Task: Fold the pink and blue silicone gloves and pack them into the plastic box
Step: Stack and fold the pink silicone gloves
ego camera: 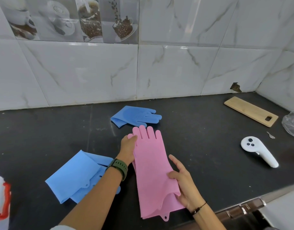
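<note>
Pink silicone gloves (151,163) lie stacked flat on the black counter, fingers pointing away from me. My left hand (128,149) rests on their left edge near the thumb, fingers flat. My right hand (184,183) holds the right edge near the cuff, thumb on top and fingers beneath the edge. One blue glove (136,116) lies farther back near the wall. A second blue glove (76,176) lies folded at the near left, partly hidden by my left forearm. The plastic box is only partly visible, if at all, at the right edge (292,125).
A wooden cutting board (250,111) lies at the back right. A white handheld controller (259,151) sits right of the pink gloves, with a small metal key (270,135) behind it. A white and orange object (1,196) is at the left edge. The tiled wall bounds the counter.
</note>
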Motion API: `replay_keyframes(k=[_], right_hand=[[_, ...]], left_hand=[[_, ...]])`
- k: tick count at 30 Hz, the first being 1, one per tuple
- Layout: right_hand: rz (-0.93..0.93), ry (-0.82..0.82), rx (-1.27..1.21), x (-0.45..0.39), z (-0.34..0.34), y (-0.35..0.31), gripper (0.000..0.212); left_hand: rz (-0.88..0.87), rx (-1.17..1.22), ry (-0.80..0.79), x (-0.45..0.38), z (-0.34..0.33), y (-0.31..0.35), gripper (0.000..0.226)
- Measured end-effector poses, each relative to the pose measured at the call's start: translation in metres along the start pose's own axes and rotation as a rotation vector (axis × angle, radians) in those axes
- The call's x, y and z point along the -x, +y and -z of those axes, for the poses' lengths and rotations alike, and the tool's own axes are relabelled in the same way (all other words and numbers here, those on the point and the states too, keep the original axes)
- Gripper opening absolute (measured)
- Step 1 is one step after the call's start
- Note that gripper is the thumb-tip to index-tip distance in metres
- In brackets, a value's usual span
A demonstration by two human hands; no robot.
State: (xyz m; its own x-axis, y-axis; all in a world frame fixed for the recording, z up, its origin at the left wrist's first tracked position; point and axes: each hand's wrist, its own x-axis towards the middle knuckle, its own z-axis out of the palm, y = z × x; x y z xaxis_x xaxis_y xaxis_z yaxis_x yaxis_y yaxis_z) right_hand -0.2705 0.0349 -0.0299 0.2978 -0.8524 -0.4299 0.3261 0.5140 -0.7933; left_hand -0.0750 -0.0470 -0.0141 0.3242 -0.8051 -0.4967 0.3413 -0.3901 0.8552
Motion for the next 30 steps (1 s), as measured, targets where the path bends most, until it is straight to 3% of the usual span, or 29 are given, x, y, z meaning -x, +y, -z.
replay_keyframes(k=[5,10,15,19,25,30], right_hand=[[0.063,0.023,-0.061,0.003,0.002,0.003,0.049],[0.096,0.073,-0.133,0.005,0.002,0.003,0.035],[0.043,0.077,0.303,0.012,0.002,0.000,0.033],[0.000,0.040,0.627,0.022,0.005,-0.005,0.049],[-0.077,0.033,0.723,0.032,0.003,-0.016,0.047],[-0.021,0.038,1.086,0.039,-0.005,-0.011,0.055]], left_hand=[[-0.270,-0.319,0.164,-0.002,0.002,-0.007,0.029],[-0.345,-0.403,0.202,-0.002,0.004,-0.012,0.025],[-0.345,-0.376,0.195,-0.005,0.010,-0.016,0.032],[-0.354,-0.363,0.230,-0.011,0.014,-0.011,0.035],[-0.446,-0.530,0.266,-0.017,0.014,-0.009,0.036],[-0.611,-0.725,0.216,-0.016,0.009,-0.014,0.028]])
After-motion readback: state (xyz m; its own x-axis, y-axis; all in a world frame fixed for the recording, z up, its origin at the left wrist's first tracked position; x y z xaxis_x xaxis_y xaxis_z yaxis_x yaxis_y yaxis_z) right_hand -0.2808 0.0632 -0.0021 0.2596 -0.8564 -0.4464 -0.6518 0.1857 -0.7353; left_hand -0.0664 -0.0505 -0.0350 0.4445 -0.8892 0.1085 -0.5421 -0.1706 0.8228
